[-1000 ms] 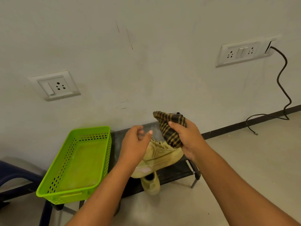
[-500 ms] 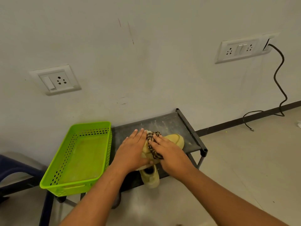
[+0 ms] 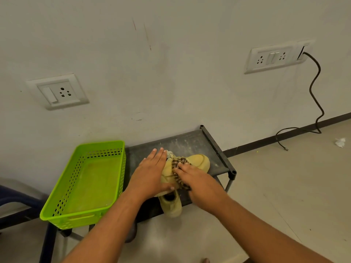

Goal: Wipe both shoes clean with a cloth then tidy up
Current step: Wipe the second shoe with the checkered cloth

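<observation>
A tan yellow shoe (image 3: 198, 161) lies on the top shelf of a dark shoe rack (image 3: 190, 143), toe pointing right. My left hand (image 3: 152, 172) rests flat on its heel end and holds it down. My right hand (image 3: 195, 177) presses a brown checked cloth (image 3: 177, 164) onto the middle of the shoe. A second tan shoe (image 3: 171, 205) sits on the lower shelf, heel opening facing up, partly hidden under my hands.
A bright green perforated basket (image 3: 62, 202) stands left of the rack. A dark blue chair (image 3: 17, 198) is at the far left. Wall sockets (image 3: 58, 92) and a black cable (image 3: 315, 92) are on the wall. A white scrap (image 3: 340, 142) lies on the floor.
Both hands came down from in front of the wall with the shoe and cloth. The shoe now lies on the rack's top shelf, with the cloth pressed onto it.
</observation>
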